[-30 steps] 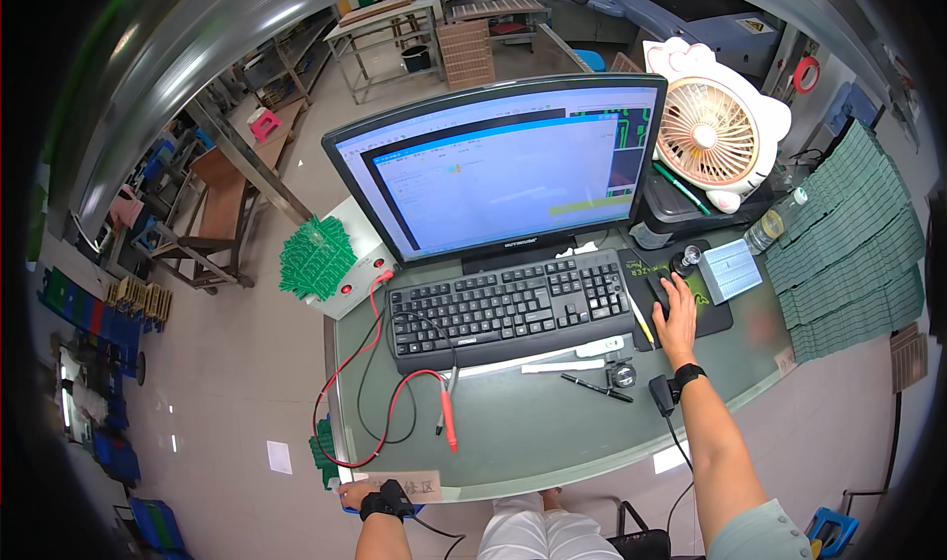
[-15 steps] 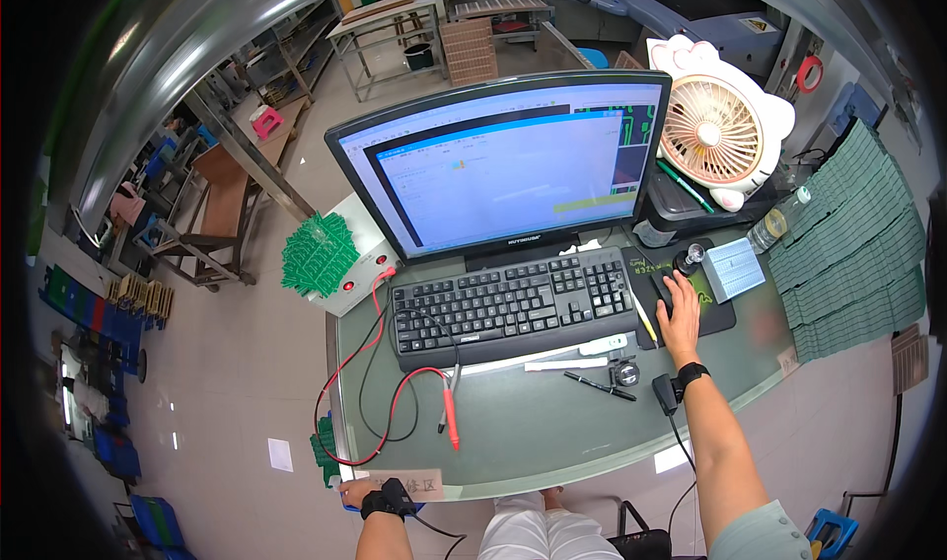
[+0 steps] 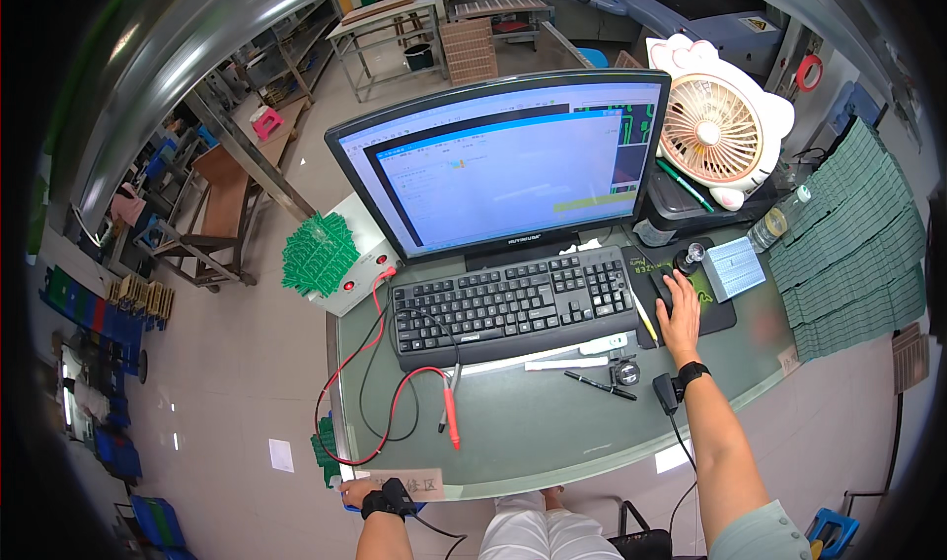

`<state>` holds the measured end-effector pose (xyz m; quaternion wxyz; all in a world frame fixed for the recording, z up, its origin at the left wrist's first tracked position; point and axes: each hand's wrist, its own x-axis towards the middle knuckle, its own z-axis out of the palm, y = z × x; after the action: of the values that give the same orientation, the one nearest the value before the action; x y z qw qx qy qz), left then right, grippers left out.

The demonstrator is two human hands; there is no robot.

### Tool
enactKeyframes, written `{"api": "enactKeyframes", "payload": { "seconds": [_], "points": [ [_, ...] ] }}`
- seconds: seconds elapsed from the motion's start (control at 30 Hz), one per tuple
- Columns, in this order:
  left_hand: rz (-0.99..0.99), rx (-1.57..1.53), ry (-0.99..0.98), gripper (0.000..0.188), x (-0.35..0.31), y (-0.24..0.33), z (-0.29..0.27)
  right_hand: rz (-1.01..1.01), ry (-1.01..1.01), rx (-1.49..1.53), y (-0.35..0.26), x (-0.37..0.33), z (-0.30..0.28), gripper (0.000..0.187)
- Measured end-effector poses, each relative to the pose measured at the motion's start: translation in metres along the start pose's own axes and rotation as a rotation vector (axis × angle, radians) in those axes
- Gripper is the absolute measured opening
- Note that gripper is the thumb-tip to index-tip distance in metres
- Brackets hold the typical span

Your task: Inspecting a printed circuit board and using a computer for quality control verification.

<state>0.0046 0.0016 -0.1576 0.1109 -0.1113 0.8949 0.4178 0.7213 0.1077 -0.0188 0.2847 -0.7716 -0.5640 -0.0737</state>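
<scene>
My right hand (image 3: 679, 315) rests over a black computer mouse (image 3: 660, 286), fingers curved on it, on a dark mouse pad (image 3: 723, 315). At the desk's front left corner is my left hand (image 3: 357, 492), small in the picture, its fingers partly hidden; what they hold, if anything, is unclear. Green circuit boards (image 3: 325, 451) and a bit of blue show beside it. A black keyboard (image 3: 513, 303) lies before a lit monitor (image 3: 508, 180) with a mostly pale window. Red and black test probes (image 3: 451, 417) lie on the desk, their leads running to a white box (image 3: 367, 276).
Green boards (image 3: 321, 254) are piled on the white box. A pen (image 3: 600, 386), a yellow pencil (image 3: 646, 321) and a small round black item (image 3: 625, 373) lie near the keyboard. At right stand a fan (image 3: 708, 134), a bottle (image 3: 779, 221), a light-blue box (image 3: 733, 269) and stacked green boards (image 3: 848, 254).
</scene>
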Motion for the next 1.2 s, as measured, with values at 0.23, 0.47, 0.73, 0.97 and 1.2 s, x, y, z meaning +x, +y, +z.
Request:
{"api": "enactKeyframes", "payload": {
  "seconds": [0.23,0.47,0.73,0.97,1.2],
  "points": [
    [-0.051,0.029,-0.069,0.062,-0.021,0.011,0.001,0.008,0.008,-0.019,0.008,-0.002,-0.002,0.051],
    [0.001,0.063,-0.051,0.064,-0.021,0.005,-0.001,0.011,0.001,-0.015,0.005,-0.001,-0.001,0.052],
    [0.387,0.437,-0.019,0.064,0.075,-0.05,0.023,0.013,0.019,-0.014,-0.006,0.002,0.001,0.059],
    [-0.015,0.053,-0.061,0.061,-0.046,-0.014,0.038,0.056,0.022,-0.099,0.026,-0.008,-0.019,0.061],
    [0.155,0.202,0.033,0.05,0.014,0.002,-0.016,0.024,0.005,0.044,-0.015,0.001,0.007,0.057]
  ]
}}
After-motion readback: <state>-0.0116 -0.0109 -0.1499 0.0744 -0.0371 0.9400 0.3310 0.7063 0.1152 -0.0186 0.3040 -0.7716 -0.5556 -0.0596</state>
